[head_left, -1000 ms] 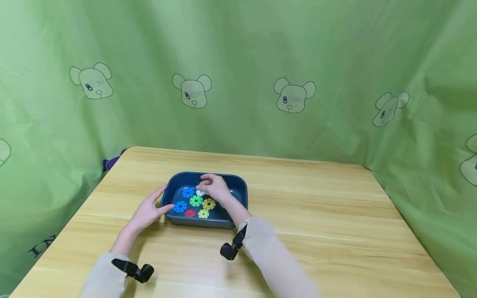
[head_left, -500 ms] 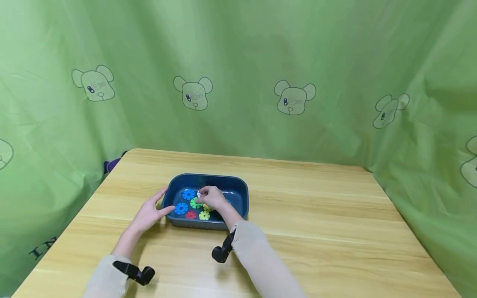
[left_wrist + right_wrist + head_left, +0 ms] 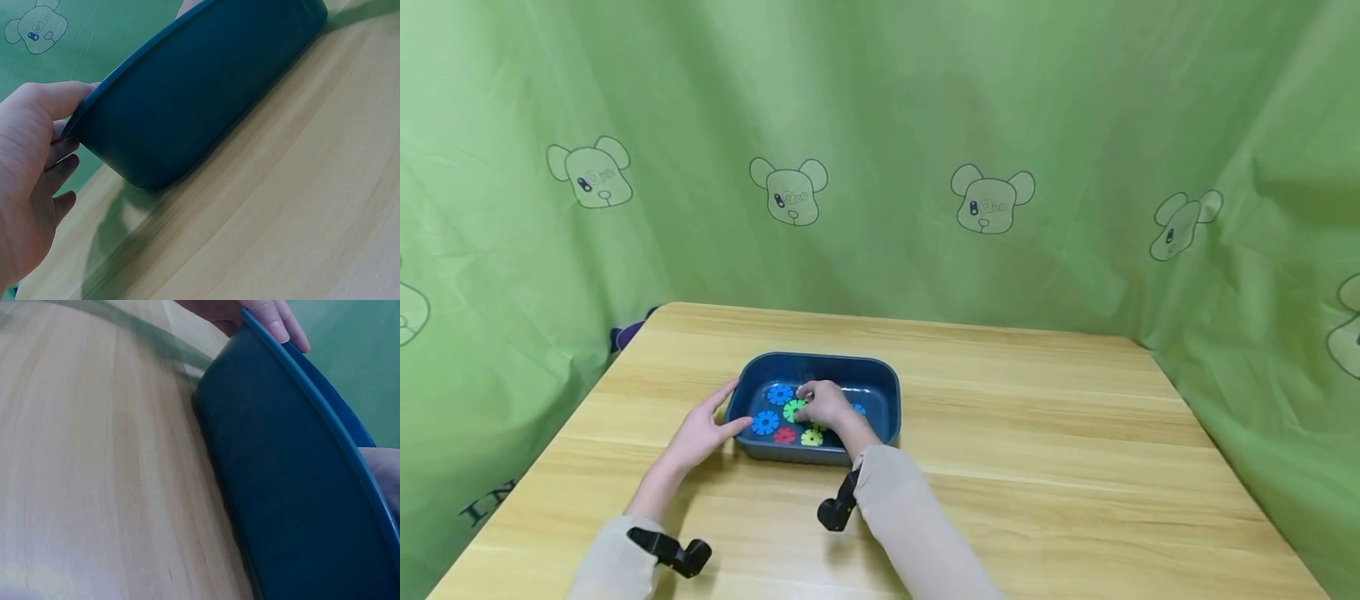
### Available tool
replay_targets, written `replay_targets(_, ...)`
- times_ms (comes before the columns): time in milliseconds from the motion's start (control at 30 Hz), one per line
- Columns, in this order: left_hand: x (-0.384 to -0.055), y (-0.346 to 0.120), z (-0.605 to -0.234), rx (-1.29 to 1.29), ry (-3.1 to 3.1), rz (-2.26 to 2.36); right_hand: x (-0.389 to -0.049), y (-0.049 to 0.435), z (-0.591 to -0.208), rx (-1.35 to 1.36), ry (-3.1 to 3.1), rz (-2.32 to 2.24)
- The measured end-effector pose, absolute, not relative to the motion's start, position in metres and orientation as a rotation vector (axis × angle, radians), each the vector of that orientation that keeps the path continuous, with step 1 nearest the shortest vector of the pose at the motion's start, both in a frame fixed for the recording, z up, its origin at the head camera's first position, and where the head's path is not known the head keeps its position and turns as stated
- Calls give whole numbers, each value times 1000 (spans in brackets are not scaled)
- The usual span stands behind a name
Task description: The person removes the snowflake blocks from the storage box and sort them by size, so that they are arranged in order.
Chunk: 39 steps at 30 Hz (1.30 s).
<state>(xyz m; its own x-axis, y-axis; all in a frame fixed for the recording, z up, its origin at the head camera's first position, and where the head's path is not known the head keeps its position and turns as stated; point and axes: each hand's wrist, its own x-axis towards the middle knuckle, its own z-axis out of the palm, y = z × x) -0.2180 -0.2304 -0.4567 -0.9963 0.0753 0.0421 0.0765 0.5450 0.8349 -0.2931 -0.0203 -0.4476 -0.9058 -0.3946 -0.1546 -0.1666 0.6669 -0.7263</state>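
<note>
A dark blue plastic basin (image 3: 880, 379) holds several notched snowflake discs. My left hand (image 3: 700, 429) grips its left end, thumb over the rim and fingers outside; the left wrist view shows this hand (image 3: 31, 156) close up. My right hand (image 3: 829, 407) reaches inside, fingertips at the green snowflake disc (image 3: 793, 410); whether they pinch it is hidden. Two blue snowflake discs (image 3: 765, 423) lie on the left, near a red disc (image 3: 785, 436) and a yellow disc (image 3: 812, 437). Another blue disc (image 3: 859, 409) shows right of the hand. A white disc is mostly covered.
The basin stands on a wood-grain table (image 3: 1060, 450), left of its middle. A green curtain (image 3: 880, 267) with bear-head prints hangs behind and beside the table. Each wrist carries a black camera mount (image 3: 673, 552). Something purple (image 3: 627, 335) shows past the table's left edge.
My right hand has moved down and a little toward me, from above the white disc to the green one. My left hand keeps its hold on the basin.
</note>
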Motion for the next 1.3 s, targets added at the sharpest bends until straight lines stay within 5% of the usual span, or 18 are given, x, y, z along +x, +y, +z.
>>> replay_targets(600,-215,-230,-462,-156,-2742,-1492,-288,-23,-457,-472,2677,-900)
replay_targets(1300,-219,-228,-460,-158,-2744,-1461,-292,-5,-438,-525,2598,-1406)
